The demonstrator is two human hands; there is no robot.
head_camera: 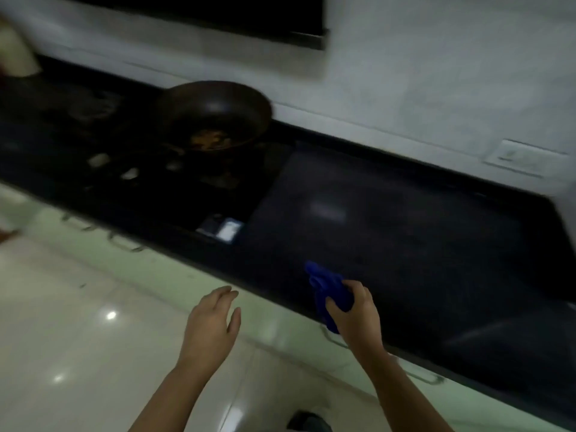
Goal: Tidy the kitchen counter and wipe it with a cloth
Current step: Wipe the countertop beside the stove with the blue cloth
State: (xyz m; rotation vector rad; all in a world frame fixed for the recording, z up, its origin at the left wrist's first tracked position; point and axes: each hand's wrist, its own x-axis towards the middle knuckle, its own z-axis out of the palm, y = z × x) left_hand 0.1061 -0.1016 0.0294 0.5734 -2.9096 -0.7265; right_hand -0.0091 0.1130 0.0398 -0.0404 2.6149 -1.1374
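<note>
A dark stone counter (405,232) runs diagonally from upper left to lower right. My right hand (355,310) grips a bunched blue cloth (327,288) at the counter's front edge. My left hand (212,322) hovers in front of the counter over the floor, fingers relaxed and holding nothing. The view is blurred and dim.
A dark wok (215,116) with food scraps sits on a black stove (174,169) left of the bare counter stretch. A white wall socket (523,159) is on the tiled wall. Pale cabinet fronts with handles (124,244) run below the counter. A pale container (18,51) stands far left.
</note>
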